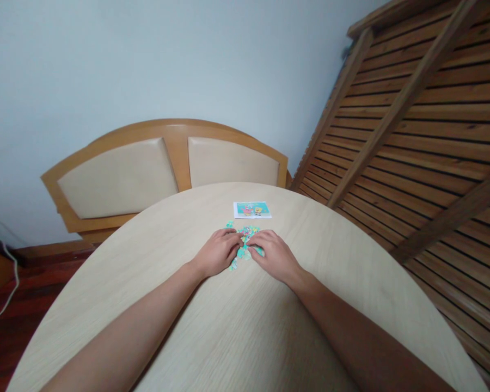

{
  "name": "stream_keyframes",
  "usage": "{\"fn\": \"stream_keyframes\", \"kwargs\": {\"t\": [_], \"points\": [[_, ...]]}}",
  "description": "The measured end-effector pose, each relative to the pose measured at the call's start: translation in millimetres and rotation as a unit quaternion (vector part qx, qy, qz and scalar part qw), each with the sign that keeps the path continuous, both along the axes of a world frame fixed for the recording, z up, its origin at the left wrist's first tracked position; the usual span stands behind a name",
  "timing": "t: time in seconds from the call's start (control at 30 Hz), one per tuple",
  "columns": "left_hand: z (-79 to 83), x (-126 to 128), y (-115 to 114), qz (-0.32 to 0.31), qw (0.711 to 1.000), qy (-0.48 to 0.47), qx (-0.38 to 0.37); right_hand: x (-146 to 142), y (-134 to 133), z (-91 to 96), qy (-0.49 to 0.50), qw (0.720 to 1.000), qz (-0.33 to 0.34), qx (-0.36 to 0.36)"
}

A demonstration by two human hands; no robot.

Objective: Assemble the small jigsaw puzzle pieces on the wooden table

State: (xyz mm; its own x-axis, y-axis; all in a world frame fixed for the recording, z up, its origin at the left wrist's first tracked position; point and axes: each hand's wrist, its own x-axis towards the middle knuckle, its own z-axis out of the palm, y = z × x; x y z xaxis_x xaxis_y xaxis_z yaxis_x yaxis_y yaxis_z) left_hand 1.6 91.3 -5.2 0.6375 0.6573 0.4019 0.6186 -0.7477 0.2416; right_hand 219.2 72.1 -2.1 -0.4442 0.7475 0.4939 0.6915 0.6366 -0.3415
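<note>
A loose heap of small jigsaw puzzle pieces (245, 253), mostly turquoise with some pink and yellow, lies on the round table between my two hands. My left hand (219, 252) rests over the heap's left side. Its fingers are bent, with the thumb apart from the index finger. From the right, my right hand (274, 253) reaches over the heap with curved, parted fingers. The fingertips of both hands come close together at the middle of the pieces, partly hiding them. No piece shows clearly gripped in either hand.
Just beyond the heap lies a turquoise picture card (252, 210) with a pink and a yellow cartoon figure. The pale round table (163, 321) has a curved edge. Behind it stands a padded wooden headboard (175, 130); slatted wood (424, 120) leans at right. A white cable (15, 275) hangs at left.
</note>
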Motion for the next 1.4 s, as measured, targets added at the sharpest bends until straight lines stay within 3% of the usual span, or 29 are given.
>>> {"fn": "stream_keyframes", "kwargs": {"t": [0.4, 0.63, 0.83, 0.93, 1.07, 1.23, 1.4], "points": [[8.2, -1, -5, 0.001, 0.998, 0.053, 0.04, 2, -3, 1.5, -0.077, 0.997, -0.02, 0.021], [9.9, 2, -7, 0.024, 0.998, 0.023, 0.043, 3, -2, 3.1, -0.007, 0.998, -0.05, 0.041], [6.8, -8, 3, 0.186, 0.976, -0.118, 0.002, 16, 10, -4.0, 0.092, 0.985, -0.148, -0.01], [3.4, -23, 10, 0.264, 0.955, -0.135, -0.012, 28, 17, -9.9, 0.099, 0.975, -0.198, -0.023], [-2.0, -39, 16, 0.326, 0.938, -0.117, -0.033, 36, 22, -14.6, 0.085, 0.972, -0.215, -0.026], [-2.8, -42, 17, 0.294, 0.952, -0.069, -0.043, 28, 16, -13.3, 0.045, 0.983, -0.175, -0.034], [-0.3, -41, 9, 0.163, 0.985, -0.008, -0.05, 21, 10, -12.8, -0.098, 0.986, -0.075, -0.11]]}}
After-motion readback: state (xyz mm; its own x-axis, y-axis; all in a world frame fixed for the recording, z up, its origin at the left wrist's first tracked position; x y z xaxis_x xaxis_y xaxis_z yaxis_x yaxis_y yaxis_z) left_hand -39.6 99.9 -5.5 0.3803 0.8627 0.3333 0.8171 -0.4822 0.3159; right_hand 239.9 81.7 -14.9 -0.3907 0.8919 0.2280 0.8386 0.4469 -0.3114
